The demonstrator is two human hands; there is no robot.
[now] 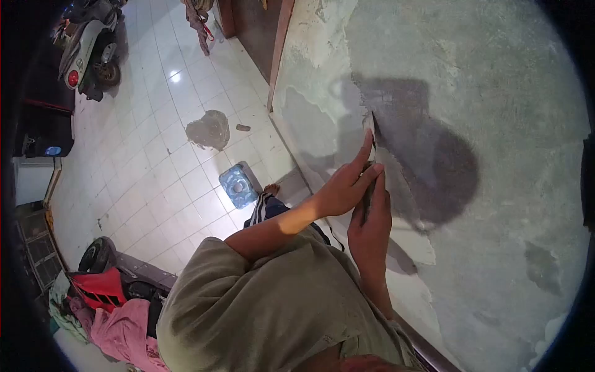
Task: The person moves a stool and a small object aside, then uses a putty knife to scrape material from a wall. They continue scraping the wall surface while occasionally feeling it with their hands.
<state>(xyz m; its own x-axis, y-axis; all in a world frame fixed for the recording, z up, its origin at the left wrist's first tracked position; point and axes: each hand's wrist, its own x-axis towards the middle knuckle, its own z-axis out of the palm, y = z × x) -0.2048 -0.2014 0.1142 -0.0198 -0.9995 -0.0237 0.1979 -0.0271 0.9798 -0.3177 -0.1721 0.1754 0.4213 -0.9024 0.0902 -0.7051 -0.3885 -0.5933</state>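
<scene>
A narrow scraper points up along the wall, its tip at the edge of a peeling layer. My right hand is wrapped round the lower part of it, where a dark handle shows between palm and fingers. From the left, my left hand closes on the same scraper just above, index finger stretched along the blade and thumb by the right hand's fingertips. The wall is grey-green and patchy, with a ragged peel line running down past both hands. Part of the handle is hidden by my fingers.
Below on the white tiled floor stand a blue stool, a grey heap of debris and a small flat piece. A scooter is parked at upper left. Pink cloth lies at lower left. A doorway adjoins the wall.
</scene>
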